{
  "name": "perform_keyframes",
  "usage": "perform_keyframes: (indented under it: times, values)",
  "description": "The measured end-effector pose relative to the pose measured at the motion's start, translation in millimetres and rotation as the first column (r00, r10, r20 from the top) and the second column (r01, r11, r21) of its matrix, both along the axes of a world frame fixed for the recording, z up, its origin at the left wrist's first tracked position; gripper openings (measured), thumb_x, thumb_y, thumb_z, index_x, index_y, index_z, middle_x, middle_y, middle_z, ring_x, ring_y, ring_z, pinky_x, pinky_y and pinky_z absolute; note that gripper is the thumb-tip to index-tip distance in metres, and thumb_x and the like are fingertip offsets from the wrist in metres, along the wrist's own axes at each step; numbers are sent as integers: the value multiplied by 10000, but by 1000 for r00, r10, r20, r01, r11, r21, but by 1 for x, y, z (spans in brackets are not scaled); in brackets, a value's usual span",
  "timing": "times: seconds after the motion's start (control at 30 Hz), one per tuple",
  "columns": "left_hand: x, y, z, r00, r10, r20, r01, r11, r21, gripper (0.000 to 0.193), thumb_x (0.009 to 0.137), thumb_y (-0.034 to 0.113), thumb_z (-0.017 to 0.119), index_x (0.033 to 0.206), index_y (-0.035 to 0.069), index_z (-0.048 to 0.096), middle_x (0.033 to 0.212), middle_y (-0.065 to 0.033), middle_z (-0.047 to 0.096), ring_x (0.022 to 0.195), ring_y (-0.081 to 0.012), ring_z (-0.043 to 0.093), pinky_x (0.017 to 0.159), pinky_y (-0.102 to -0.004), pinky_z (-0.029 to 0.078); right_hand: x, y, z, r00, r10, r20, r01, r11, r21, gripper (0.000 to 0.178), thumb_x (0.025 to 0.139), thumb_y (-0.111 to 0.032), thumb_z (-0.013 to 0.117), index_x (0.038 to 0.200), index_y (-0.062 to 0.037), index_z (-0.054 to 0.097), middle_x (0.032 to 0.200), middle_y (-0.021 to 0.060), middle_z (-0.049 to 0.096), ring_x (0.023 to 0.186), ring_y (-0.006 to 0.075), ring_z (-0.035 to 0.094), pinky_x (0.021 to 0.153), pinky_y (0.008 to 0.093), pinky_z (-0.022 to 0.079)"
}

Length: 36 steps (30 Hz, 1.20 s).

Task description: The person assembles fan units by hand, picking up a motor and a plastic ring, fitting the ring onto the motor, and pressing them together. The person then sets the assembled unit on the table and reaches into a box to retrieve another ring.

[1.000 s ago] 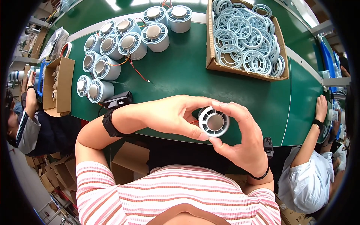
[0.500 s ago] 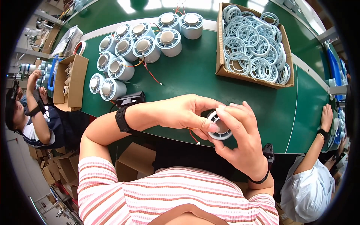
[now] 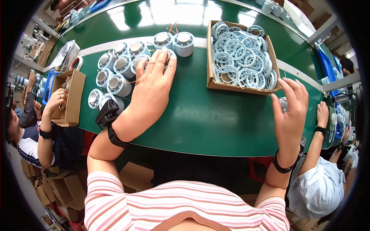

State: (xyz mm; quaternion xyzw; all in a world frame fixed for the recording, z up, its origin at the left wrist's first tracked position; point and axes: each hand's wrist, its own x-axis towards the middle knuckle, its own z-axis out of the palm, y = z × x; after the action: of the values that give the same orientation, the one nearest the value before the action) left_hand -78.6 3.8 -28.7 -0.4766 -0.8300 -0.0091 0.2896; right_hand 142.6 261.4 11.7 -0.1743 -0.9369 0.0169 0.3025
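My left hand (image 3: 152,86) reaches over a cluster of pale-blue round motors with grey centres. Its fingers are spread across the top of one motor (image 3: 168,57), and the thumb lies by a neighbouring motor; the palm hides what is beneath. To the right of the carton, my right hand (image 3: 291,106) is raised with thumb and fingers apart. A small pale object (image 3: 284,104) shows between its thumb and fingers, mostly hidden by the hand, so its kind cannot be made out.
A cardboard box (image 3: 243,90) full of pale-blue rings stands at the back right on the green table (image 3: 208,127). At the left is another open carton (image 3: 77,100). Co-workers sit on both sides; one person's hand (image 3: 323,114) rests on the table at right.
The round motor with the red wire that both hands held is no longer visible between them. My hands have parted: the left moved to the motor cluster, the right moved right. The view has shifted.
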Motion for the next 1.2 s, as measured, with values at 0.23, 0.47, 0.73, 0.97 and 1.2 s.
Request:
perform_keyframes:
  times: [0.23, 0.47, 0.73, 0.97, 1.2]
  values:
    - [38, 6, 27, 820, -392, 417, 381, 917, 113, 567, 797, 141, 804, 1324, 48, 615, 1268, -127, 580, 1126, -306, 593, 980, -414, 452, -99, 4, -2, 942, 292, 163, -259, 945, -197, 138, 861, -99, 756, 992, -71, 724, 938, 100, 739, 914, 307, 690, 840, 386, 525]
    - [42, -3, 23, 634, -388, 670, 356, 914, 193, 644, 789, 183, 861, 1341, 57, 556, 1235, -120, 581, 936, -292, 656, 780, -371, 553, -76, -8, 5, 922, 364, -130, -386, 880, -278, 156, 814, -48, 785, 952, -56, 713, 888, 108, 686, 785, 310, 673, 733, 372, 529]
    - [43, 0, 23, 201, -229, 952, 198, 962, 190, 706, 810, 146, 856, 1403, 71, 480, 1205, -124, 614, 832, -221, 712, 722, -332, 575, 6, -65, -38, 859, 511, -12, -508, 851, -131, 303, 713, 3, 831, 993, -7, 715, 896, 68, 626, 816, 293, 635, 759, 408, 520]
    - [46, 9, 17, -137, -199, 970, 124, 968, 216, 696, 833, -47, 796, 1433, 45, 457, 1384, -66, 561, 1075, -151, 677, 854, -274, 608, 18, -47, -40, 884, 468, 2, -408, 773, -486, 484, 723, -20, 842, 1187, -38, 705, 1105, 113, 633, 1022, 324, 627, 896, 417, 531]
    - [50, 10, 11, -617, -125, 777, 22, 984, 176, 688, 870, -116, 702, 1479, 52, 428, 1386, -67, 550, 1176, -176, 644, 915, -322, 617, 24, -46, -51, 896, 436, -76, -376, 659, -651, 606, 709, -52, 868, 1278, -46, 663, 1200, 140, 601, 1078, 315, 617, 944, 403, 524]
